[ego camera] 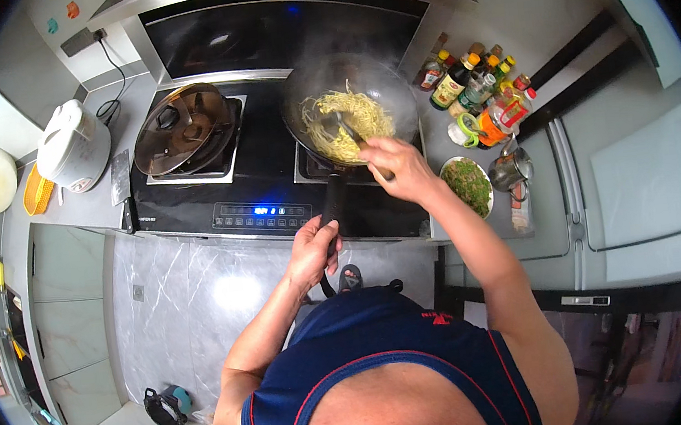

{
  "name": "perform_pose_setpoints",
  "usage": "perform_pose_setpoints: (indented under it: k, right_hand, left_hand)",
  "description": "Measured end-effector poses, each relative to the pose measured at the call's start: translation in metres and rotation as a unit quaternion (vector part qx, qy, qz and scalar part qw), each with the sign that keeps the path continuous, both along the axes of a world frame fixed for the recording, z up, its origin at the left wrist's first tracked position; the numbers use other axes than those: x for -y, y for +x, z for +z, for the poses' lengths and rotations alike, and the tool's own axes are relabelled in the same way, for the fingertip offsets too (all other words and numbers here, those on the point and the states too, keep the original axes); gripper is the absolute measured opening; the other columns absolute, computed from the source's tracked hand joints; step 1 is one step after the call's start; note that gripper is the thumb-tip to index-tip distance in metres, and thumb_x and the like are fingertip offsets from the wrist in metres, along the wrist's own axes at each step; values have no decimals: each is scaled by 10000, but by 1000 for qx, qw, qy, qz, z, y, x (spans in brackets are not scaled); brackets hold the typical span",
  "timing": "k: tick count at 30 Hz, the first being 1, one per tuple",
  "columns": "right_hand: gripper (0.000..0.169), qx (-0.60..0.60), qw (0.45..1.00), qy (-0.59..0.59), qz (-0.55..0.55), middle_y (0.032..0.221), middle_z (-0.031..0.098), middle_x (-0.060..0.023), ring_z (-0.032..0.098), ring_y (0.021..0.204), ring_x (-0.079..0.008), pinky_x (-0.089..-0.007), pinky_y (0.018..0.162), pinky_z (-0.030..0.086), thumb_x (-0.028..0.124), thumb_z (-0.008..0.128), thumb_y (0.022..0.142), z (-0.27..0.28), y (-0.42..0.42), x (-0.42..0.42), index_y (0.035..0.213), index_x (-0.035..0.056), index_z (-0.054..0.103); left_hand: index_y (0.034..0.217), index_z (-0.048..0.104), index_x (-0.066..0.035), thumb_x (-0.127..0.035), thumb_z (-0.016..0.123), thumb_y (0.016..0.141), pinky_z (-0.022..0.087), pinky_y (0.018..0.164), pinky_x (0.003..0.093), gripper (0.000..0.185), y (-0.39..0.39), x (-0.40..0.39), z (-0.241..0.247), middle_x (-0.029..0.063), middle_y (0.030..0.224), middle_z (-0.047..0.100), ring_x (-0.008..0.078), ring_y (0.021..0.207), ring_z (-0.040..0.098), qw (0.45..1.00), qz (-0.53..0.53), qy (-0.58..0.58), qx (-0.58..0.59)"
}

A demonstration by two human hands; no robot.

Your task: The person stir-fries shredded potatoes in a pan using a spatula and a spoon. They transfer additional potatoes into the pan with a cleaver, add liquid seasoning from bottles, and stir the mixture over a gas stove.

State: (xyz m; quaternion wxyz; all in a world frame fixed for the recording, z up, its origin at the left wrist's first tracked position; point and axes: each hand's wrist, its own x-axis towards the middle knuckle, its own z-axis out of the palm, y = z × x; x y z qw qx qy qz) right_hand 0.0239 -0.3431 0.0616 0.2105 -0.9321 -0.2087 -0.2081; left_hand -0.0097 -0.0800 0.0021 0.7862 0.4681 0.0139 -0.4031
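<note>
Steam rises from a dark wok [392, 78] on the right burner of the black cooktop [274, 157]. Pale yellow shreds, perhaps sprouts or noodles [367, 108], lie in it. My left hand [314, 249] is wrapped around the wok's long black handle [334, 194], just past the cooktop's front edge. In my right hand [397, 167] is a cooking spatula [354, 130], its handle end sticking out below my fist. The spatula's head is among the shreds and partly hidden by them.
A glass-lidded pan [185, 129] occupies the left burner, beside a cleaver [121, 184] and a white rice cooker [73, 146]. On the right counter stand several seasoning bottles [451, 88], a plate of chopped green food [467, 185] and a metal pitcher [509, 168].
</note>
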Motion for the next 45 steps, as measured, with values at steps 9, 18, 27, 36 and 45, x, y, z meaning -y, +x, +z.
perform_pose_setpoints:
  k: [9,18,27,36,45]
  right_hand:
    - [289,-21,997,22,-70,1021,685,-143,693,927,-344,-427,820,575,70,746,784,37,-36,13,1072,83,754]
    - [258,-8,997,52,-54,1093,706,-168,709,938,-337,-390,840,577,54,715,822,8,18,25,1076,71,755]
    - [238,-121,991,59,-2,1091,707,-149,713,920,-320,-364,815,569,58,743,808,85,-48,22,1046,61,758]
    - [243,37,997,-18,-64,1140,696,-169,696,1012,-345,-382,888,564,40,715,848,17,41,35,1088,70,731]
    - [257,-34,999,12,3,1125,676,-173,682,1027,-359,-429,895,569,47,751,791,27,-30,-11,1047,71,743]
  left_hand:
    - [989,503,-72,-186,541,1033,380,331,264,127,1,-1,3,45,704,560,107,397,411,1000,9,-3,0]
    - [965,503,-84,-178,550,1026,369,327,262,122,0,1,3,48,705,564,109,394,419,1000,4,-10,-3]
    - [952,503,-84,-185,554,1023,374,322,274,133,1,-2,1,44,698,569,115,374,417,1000,8,-16,-7]
    - [953,501,-80,-184,544,1028,373,321,276,135,2,0,2,43,693,564,112,377,413,1000,2,-10,-1]
    - [956,510,-79,-197,536,1036,357,319,272,146,1,-1,4,40,675,556,111,381,389,1000,6,-17,-17]
